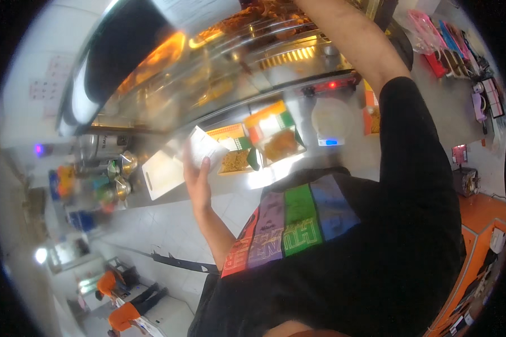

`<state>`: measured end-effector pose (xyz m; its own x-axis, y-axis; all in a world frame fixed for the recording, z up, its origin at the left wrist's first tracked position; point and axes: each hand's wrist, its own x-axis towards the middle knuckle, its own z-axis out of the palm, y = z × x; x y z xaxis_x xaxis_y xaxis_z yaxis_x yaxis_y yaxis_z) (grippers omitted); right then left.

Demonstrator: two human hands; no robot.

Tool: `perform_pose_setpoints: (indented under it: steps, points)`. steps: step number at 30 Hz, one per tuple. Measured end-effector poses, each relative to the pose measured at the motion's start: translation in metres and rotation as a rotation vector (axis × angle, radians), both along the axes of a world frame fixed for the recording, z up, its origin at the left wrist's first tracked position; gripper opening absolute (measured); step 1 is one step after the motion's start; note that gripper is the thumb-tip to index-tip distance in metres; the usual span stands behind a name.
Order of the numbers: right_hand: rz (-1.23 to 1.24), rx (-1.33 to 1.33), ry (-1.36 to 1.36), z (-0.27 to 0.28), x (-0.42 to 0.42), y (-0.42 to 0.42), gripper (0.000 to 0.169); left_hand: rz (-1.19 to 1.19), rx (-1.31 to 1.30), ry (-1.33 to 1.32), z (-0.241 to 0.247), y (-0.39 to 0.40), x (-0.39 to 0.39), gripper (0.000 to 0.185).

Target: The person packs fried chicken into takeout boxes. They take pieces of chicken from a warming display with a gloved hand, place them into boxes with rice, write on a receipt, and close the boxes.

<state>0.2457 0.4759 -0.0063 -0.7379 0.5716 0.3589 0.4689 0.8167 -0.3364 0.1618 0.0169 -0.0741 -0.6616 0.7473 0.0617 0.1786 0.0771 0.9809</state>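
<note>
My left hand [199, 183] holds a white slip of paper [208, 149] bearing print, between thumb and fingers. Just right of the slip, an open takeaway box of rice [235, 162] sits on the steel counter [219, 185]. Beside it is a second open box [301, 147] with browned food in it. A white cutting board [162, 177] lies on the counter below and left of the slip. My right arm stretches up across the lit display case [219, 86], and its hand is out of view beyond the top edge.
A scale [332, 124] with a round plate and blue display stands right of the boxes. Browned meat [274, 17] fills the case's upper part. Metal containers [124, 164] stand at left. Two people in orange shirts [124, 316] are at lower left. Another box [373, 113] is partly behind my right sleeve.
</note>
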Motion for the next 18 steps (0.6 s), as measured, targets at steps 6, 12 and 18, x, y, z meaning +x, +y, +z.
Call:
perform_pose_setpoints:
  steps: [6, 12, 18]
  points:
    - [0.003, -0.009, -0.017, 0.000, 0.000, -0.006, 0.058, 0.032, -0.043, 0.035, -0.007, -0.017, 0.002, 0.064]
    - [-0.009, -0.017, -0.034, -0.001, -0.005, -0.010, 0.057, 0.061, -0.040, 0.048, -0.012, -0.028, -0.001, 0.064]
    - [-0.044, -0.091, 0.001, 0.001, -0.003, -0.005, 0.057, 0.027, 0.004, 0.060, -0.017, -0.030, -0.008, 0.064]
